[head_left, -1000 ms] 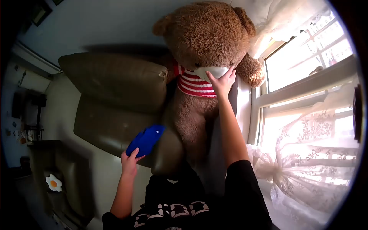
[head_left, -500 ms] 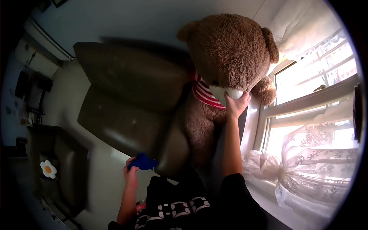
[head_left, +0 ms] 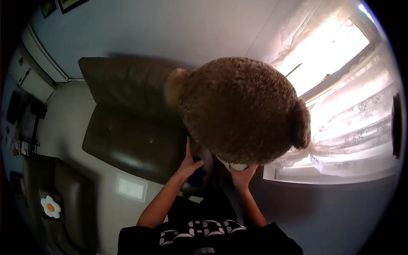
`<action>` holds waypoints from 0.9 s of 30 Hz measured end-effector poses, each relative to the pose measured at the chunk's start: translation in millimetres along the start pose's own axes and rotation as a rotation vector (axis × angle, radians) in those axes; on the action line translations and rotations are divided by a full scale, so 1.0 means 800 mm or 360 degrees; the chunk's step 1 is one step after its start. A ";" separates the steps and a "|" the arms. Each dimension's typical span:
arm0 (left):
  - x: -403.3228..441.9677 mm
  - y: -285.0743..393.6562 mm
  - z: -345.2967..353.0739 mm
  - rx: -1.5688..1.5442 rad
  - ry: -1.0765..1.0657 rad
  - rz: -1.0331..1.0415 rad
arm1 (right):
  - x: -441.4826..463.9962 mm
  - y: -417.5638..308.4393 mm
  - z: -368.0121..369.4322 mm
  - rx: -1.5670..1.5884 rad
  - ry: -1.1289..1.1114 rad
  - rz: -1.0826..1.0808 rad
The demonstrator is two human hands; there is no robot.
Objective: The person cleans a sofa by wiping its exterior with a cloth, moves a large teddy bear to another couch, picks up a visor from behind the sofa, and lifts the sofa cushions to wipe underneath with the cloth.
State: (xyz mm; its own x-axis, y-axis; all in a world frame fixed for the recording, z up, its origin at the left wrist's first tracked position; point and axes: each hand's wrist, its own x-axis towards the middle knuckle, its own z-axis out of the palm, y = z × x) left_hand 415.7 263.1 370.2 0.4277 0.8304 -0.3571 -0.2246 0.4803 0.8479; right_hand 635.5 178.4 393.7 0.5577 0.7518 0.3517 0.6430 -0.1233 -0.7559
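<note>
A huge brown teddy bear (head_left: 242, 106) leans toward me, its head filling the middle of the head view and hiding most of its body. My right hand (head_left: 243, 176) grips the pale muzzle (head_left: 238, 166) at the lower edge of that head. A dark blue cloth (head_left: 196, 177) hangs at the palm of my left hand (head_left: 188, 166), apparently held by the lower fingers. The left index finger and thumb stretch out beside the bear's lower left side; whether they touch it is hidden.
An olive-brown leather sofa (head_left: 127, 136) stands left of the bear. Sheer white curtains (head_left: 352, 136) and a bright window (head_left: 327, 55) are on the right. A dark armchair (head_left: 78, 191) with a flower cushion (head_left: 51, 207) is at far left.
The bear's head has come down and closer, covering its striped scarf. My right hand has drawn back toward me with the muzzle. My left hand has moved right and up with the blue cloth.
</note>
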 end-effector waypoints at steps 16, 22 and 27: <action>0.010 -0.143 -0.076 0.0929 -0.0251 0.0384 | -0.174 0.174 -0.094 0.0233 -0.0204 0.1160; -0.058 -0.105 -0.034 0.1092 -0.0248 0.0369 | -0.175 0.254 -0.176 0.0047 0.0073 0.1419; -0.099 -0.085 -0.018 0.1190 -0.0101 0.0418 | -0.178 0.281 -0.205 0.0057 0.0028 0.1415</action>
State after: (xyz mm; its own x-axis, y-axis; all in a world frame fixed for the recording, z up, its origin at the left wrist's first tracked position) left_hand 384.7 168.7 335.0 0.4961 0.8619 -0.1048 0.3126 -0.0646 0.9477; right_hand 787.1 -62.8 264.3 0.8509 0.3776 -0.3652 -0.0482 -0.6362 -0.7700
